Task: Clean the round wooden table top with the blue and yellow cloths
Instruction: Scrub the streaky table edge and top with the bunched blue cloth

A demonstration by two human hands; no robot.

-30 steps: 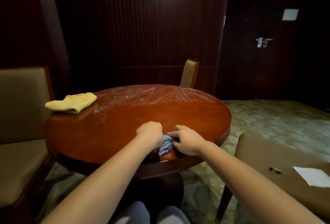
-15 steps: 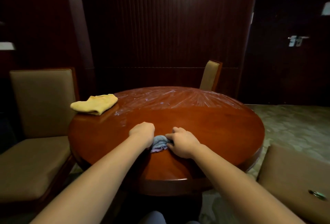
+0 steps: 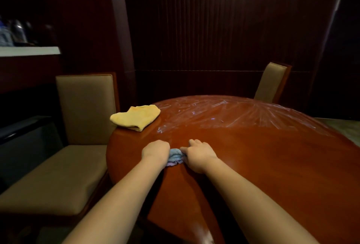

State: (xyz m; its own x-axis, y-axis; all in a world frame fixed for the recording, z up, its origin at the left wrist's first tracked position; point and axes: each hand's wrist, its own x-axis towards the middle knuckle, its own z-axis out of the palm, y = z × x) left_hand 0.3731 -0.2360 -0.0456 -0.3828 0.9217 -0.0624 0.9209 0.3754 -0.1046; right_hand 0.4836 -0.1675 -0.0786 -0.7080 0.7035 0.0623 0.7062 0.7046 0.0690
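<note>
My left hand point(image 3: 155, 149) and right hand point(image 3: 199, 154) both clutch the bunched blue cloth point(image 3: 175, 156) near the worktop point(image 3: 272, 166) left edge; the yellow cloth point(image 3: 136, 117) lies folded at the far-left rim.

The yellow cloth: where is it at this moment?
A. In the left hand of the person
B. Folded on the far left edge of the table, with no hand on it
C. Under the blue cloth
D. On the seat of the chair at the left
B: the yellow cloth lies folded at the table edge, while both hands hold the blue cloth nearer the person.
</note>
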